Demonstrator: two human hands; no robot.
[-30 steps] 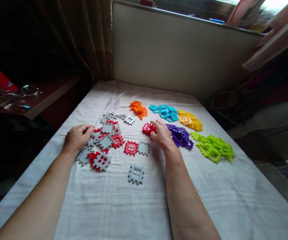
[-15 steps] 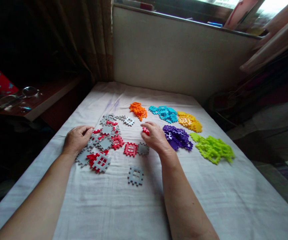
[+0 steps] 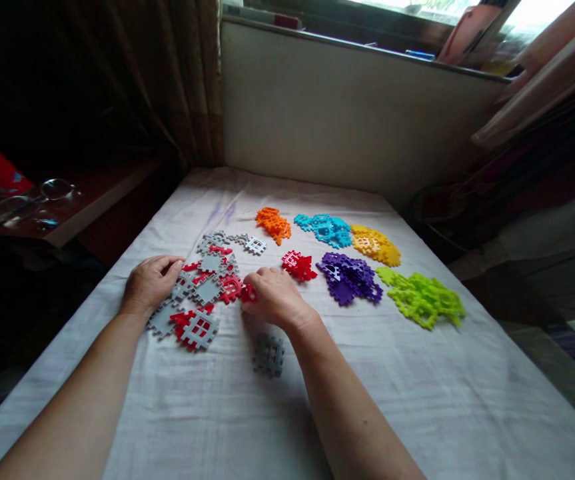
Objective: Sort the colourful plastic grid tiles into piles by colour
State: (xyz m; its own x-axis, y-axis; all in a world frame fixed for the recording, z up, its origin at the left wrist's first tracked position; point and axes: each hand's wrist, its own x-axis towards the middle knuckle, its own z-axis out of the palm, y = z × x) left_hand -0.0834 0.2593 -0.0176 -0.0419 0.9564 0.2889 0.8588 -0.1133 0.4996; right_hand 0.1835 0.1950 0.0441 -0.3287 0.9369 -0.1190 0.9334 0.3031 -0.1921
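Observation:
My left hand [image 3: 151, 285] rests loosely curved at the left edge of a mixed pile of grey interlocking tiles [image 3: 207, 289] and red ones, thumb a little apart from the fingers, holding nothing I can see. My right hand [image 3: 278, 295] is closed over a red window tile [image 3: 249, 293], which shows only at its fingertips, just right of the pile. A grey window tile [image 3: 268, 356] lies by itself nearer me. Beyond the right hand is a small heap of red tiles [image 3: 299, 265]. Whatever lies under the right palm is hidden.
Sorted heaps lie across the sheet-covered surface [image 3: 207, 413]: orange [image 3: 272, 224], blue [image 3: 328, 230], yellow [image 3: 376, 245], purple [image 3: 350, 280] and lime green [image 3: 427, 300]. A wall [image 3: 327, 113] closes the far side. Eyeglasses [image 3: 57, 189] sit on a side table at left.
My right hand has moved left and nearer me, from the small red heap to the red window tile. The red pieces it covered now show. My left hand stays put.

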